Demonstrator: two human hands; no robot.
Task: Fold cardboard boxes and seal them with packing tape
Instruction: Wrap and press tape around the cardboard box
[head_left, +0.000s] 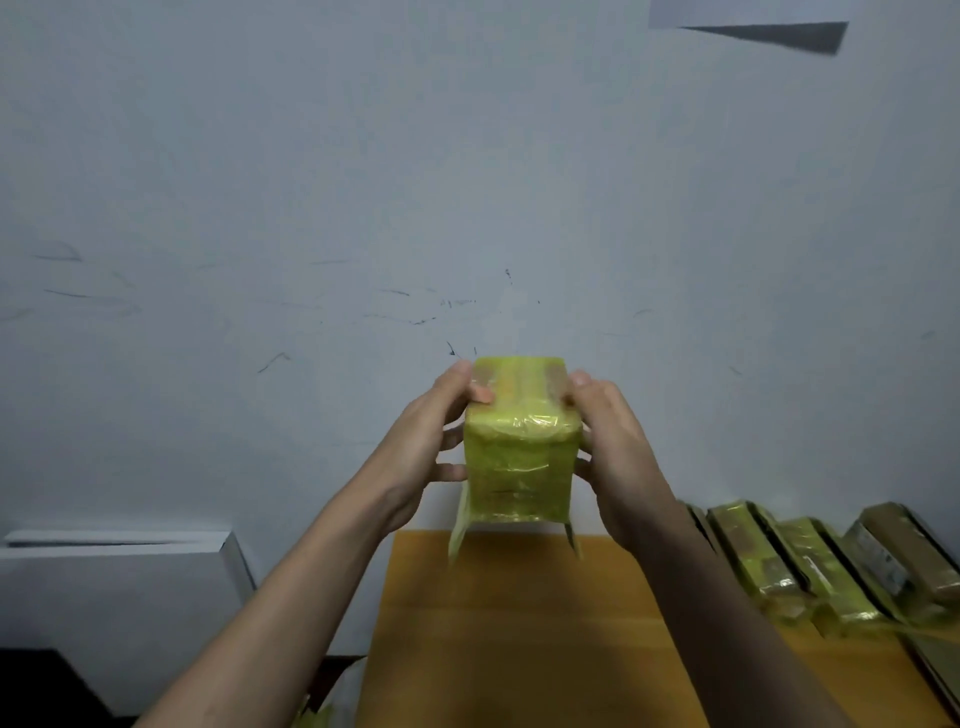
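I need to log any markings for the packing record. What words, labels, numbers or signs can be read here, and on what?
None can be read.
Held box: only glossy yellow-green tape, no print visible.
Stacked boxes at right: one bears a pale label, too blurred to read.
Wall: only scuff marks, no writing.

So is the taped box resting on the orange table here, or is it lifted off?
Apart. The head view shows the taped box held up between the left hand and right hand, with wall visible between its loose bottom flaps and the orange table.
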